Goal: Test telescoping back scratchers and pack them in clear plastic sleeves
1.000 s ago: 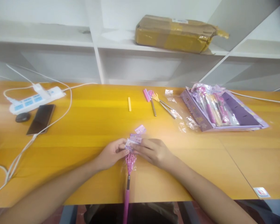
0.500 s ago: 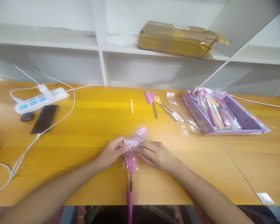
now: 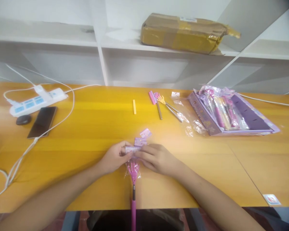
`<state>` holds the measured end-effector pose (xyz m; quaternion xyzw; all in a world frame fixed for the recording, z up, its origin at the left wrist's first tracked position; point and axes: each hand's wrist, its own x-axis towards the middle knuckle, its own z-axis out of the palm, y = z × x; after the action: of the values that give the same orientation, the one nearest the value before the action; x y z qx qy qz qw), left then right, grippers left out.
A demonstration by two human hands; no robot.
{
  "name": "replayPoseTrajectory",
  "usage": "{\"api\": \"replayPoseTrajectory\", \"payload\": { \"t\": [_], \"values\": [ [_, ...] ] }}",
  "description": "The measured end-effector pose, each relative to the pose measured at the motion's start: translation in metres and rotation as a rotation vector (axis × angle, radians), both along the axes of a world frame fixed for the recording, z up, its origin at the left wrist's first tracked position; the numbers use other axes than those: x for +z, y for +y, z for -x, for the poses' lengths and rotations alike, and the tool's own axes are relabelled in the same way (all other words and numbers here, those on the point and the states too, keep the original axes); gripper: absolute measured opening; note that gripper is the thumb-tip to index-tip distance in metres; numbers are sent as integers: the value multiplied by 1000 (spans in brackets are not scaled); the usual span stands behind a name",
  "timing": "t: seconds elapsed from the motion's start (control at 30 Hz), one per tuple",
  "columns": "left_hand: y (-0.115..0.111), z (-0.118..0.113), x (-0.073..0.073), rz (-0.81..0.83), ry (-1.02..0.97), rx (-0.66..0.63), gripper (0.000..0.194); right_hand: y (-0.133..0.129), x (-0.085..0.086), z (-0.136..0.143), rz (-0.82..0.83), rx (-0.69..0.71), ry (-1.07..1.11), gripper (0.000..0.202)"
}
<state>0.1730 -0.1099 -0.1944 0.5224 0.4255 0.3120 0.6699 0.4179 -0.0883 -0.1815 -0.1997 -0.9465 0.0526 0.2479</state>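
My left hand [image 3: 116, 157] and my right hand [image 3: 157, 158] meet at the middle front of the table, fingers closed on a small pinkish-purple card [image 3: 132, 149] between them. Just below the card lies a pink hand-shaped back scratcher [image 3: 133, 171] with its head in clear plastic; its pink handle reaches past the table's front edge. Beyond my fingers are two more small purple cards, one [image 3: 140, 142] close to the held card and the other [image 3: 145, 133] slightly farther back. My fingers hide part of the held card.
At the right stands a purple box [image 3: 251, 115] of wrapped scratchers. Loose scratcher parts [image 3: 162, 100], a yellow tube [image 3: 134, 106] and clear wrappers [image 3: 189, 130] lie behind my hands. A power strip [image 3: 38, 102], a phone [image 3: 42, 122] and cables are at the left. A taped parcel [image 3: 178, 33] sits on the shelf.
The view has shifted slightly. The held card has come a little away from the card behind it, which shows more fully now. Both hands keep their grip.
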Motion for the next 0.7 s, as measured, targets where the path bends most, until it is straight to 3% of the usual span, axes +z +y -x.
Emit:
{"api": "replayPoseTrajectory", "payload": {
  "t": [0.7],
  "values": [
    [2, 4, -8, -17, -15, -22, 28, 4, -4, -9, 60, -10, -35, 16]
  ]
}}
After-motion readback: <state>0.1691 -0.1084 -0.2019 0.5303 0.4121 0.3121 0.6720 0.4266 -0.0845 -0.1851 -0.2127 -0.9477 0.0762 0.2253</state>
